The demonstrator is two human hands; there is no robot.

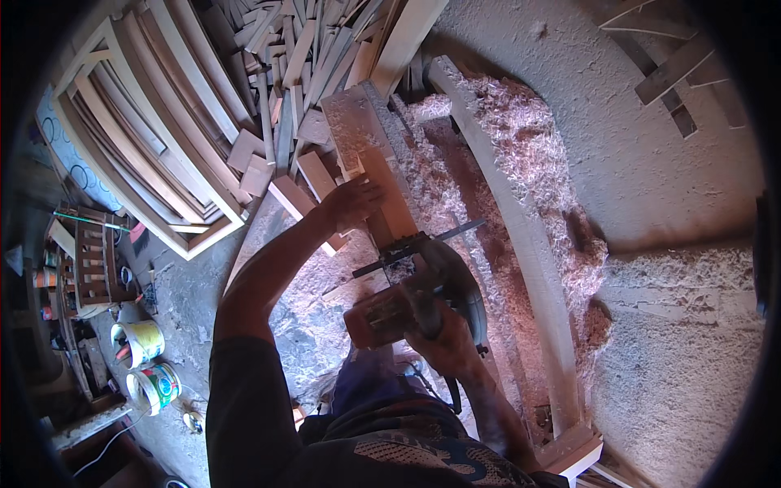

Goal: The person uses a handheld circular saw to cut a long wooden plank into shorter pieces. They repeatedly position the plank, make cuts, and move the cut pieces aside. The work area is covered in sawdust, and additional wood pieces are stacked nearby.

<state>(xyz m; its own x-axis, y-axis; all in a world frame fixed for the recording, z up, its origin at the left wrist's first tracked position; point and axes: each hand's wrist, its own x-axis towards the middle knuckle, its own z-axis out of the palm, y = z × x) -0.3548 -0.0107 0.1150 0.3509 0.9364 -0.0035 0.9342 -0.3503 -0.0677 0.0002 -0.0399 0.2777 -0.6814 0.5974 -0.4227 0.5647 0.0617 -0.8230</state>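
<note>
Shows two buckets (146, 342) at far left. Lays left hand (354, 205) on a wooden board (390, 202) at centre, cannot tell whether gripping. Holds circular saw (379, 315) at its near end, clasping it with right hand (447, 340), apart from left. Shows long beam (521, 213) farther right.

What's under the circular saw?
A wooden board runs up to the front of the circular saw. Its body covers whatever lies directly beneath, so the board's near end can't be seen.
</note>
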